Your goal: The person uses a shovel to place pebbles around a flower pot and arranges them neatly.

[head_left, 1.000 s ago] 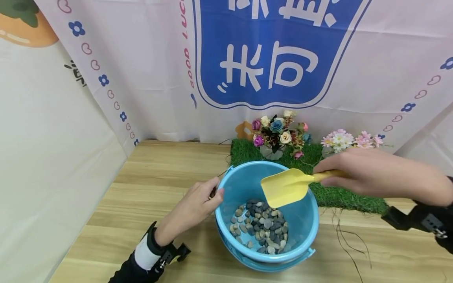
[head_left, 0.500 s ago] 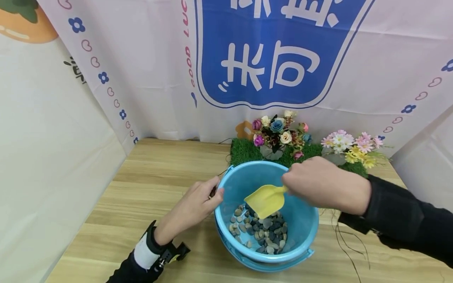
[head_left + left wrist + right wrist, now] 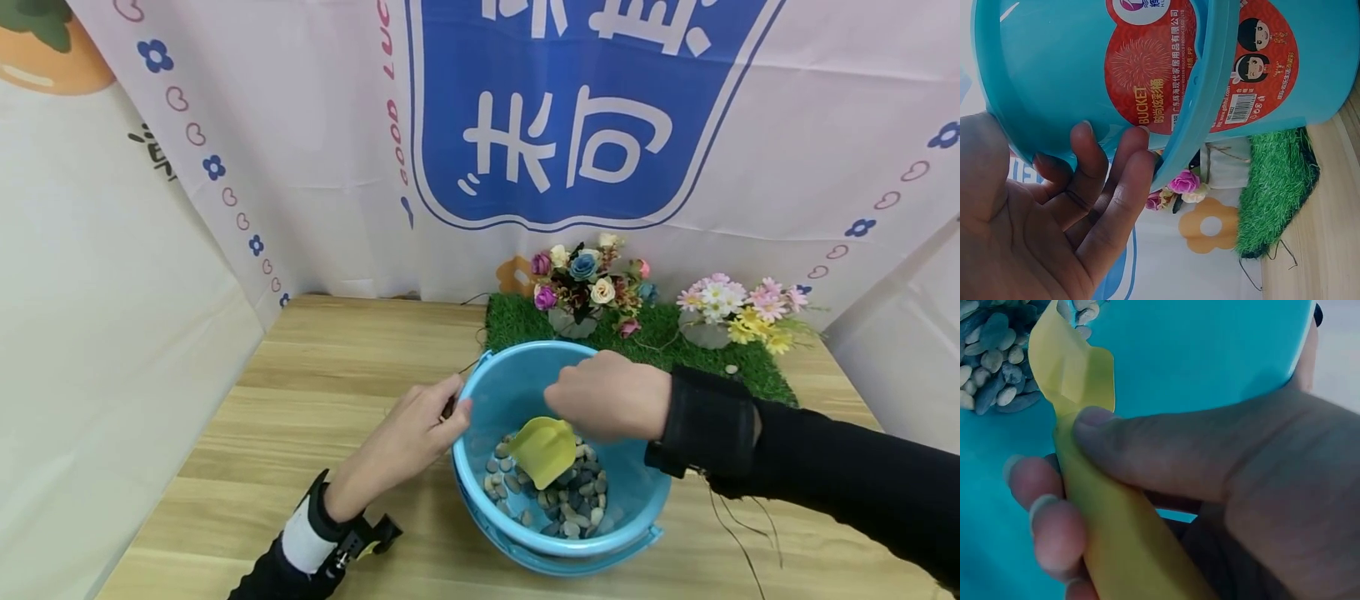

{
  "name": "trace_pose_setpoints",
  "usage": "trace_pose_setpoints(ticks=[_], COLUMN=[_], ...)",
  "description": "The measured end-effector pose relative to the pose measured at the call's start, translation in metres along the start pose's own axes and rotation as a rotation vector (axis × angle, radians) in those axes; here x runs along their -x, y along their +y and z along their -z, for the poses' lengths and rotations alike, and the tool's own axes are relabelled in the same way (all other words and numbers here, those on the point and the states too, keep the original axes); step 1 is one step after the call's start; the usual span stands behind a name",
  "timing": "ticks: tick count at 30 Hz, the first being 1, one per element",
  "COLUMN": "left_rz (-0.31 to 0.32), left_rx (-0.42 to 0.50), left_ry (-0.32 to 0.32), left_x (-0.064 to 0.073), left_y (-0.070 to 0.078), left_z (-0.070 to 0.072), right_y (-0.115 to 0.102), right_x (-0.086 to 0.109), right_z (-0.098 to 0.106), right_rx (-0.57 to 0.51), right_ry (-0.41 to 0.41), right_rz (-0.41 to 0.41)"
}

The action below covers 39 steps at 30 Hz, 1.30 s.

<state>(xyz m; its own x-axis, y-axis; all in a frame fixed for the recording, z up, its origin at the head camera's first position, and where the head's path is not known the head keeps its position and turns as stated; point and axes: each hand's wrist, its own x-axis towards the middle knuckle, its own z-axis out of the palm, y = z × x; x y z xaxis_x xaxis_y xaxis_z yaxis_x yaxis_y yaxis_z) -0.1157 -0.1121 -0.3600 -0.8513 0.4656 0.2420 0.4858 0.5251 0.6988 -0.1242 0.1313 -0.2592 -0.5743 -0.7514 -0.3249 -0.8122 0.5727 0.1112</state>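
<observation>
A blue plastic bucket [image 3: 637, 492] stands on the table, its bottom partly covered with grey and tan pebbles [image 3: 573, 510]. My left hand [image 3: 408, 437] grips the bucket's rim on its left side; in the left wrist view its fingers curl at the rim, over a red label [image 3: 1147, 75]. My right hand [image 3: 607, 396] reaches over the bucket and holds a yellow toy shovel [image 3: 543, 454] by the handle. The shovel's blade tilts down close over the pebbles. In the right wrist view the thumb lies along the handle [image 3: 1116, 519] and the fingers wrap underneath.
Behind the bucket lies a green artificial grass mat [image 3: 517, 321] with a pot of mixed flowers [image 3: 585, 283] and a pot of pink, white and yellow flowers [image 3: 738, 308]. Thin dark strands [image 3: 731, 533] lie on the wooden table [image 3: 330, 358]. A printed cloth [image 3: 330, 167] hangs behind.
My right hand has moved left and inward over the bucket, lowering the shovel toward the pebbles. My left hand has stayed at the rim.
</observation>
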Motion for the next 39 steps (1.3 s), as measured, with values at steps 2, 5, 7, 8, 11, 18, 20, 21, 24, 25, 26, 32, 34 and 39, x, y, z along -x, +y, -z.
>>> trace_pose_setpoints(ticks=[2,5,7,8,11,18,20,21,24,25,26,32,34,39], left_rz=[-0.005,-0.008,-0.008,-0.007,-0.004,0.001,0.001,0.000,-0.002,-0.004,-0.007,-0.006,-0.001,0.009], left_rx=[-0.007,-0.006,-0.006,-0.003,0.000,0.008,0.010,0.011,0.015,0.018,0.018,0.002,-0.006,-0.002], left_ry=[0.009,0.017,0.021,0.019,0.015,0.014,0.014,0.013,0.011,0.010,0.008,0.008,0.014,0.018], left_x=[0.000,0.000,0.000,0.000,0.000,0.001,0.001,0.001,0.001,0.001,0.001,0.000,0.000,0.000], left_y=[0.000,0.000,-0.001,-0.001,-0.001,-0.001,-0.001,-0.001,-0.001,-0.001,-0.001,0.000,0.000,0.000], left_z=[0.000,0.000,0.000,0.000,0.000,0.001,0.001,0.001,0.001,0.000,0.000,0.001,0.001,0.000], right_y=[-0.001,-0.001,0.000,0.001,0.002,0.003,0.002,0.002,-0.001,-0.003,-0.004,-0.001,0.002,0.006], right_x=[-0.006,-0.011,-0.014,-0.015,-0.017,-0.022,-0.024,-0.025,-0.028,-0.029,-0.029,-0.033,-0.037,-0.043], right_z=[-0.001,-0.002,-0.003,-0.003,-0.004,-0.008,-0.010,-0.011,-0.015,-0.017,-0.019,-0.023,-0.025,-0.032], right_rx=[-0.008,-0.010,-0.008,-0.004,0.006,0.025,0.019,0.017,0.014,0.017,0.021,-0.030,-0.069,-0.144], right_ry=[-0.017,-0.027,-0.039,-0.046,-0.068,-0.095,-0.132,-0.151,-0.185,-0.185,-0.182,-0.207,-0.247,-0.333], right_rz=[-0.007,-0.014,-0.022,-0.026,-0.039,-0.028,-0.021,-0.017,0.006,0.019,0.033,0.071,0.065,0.106])
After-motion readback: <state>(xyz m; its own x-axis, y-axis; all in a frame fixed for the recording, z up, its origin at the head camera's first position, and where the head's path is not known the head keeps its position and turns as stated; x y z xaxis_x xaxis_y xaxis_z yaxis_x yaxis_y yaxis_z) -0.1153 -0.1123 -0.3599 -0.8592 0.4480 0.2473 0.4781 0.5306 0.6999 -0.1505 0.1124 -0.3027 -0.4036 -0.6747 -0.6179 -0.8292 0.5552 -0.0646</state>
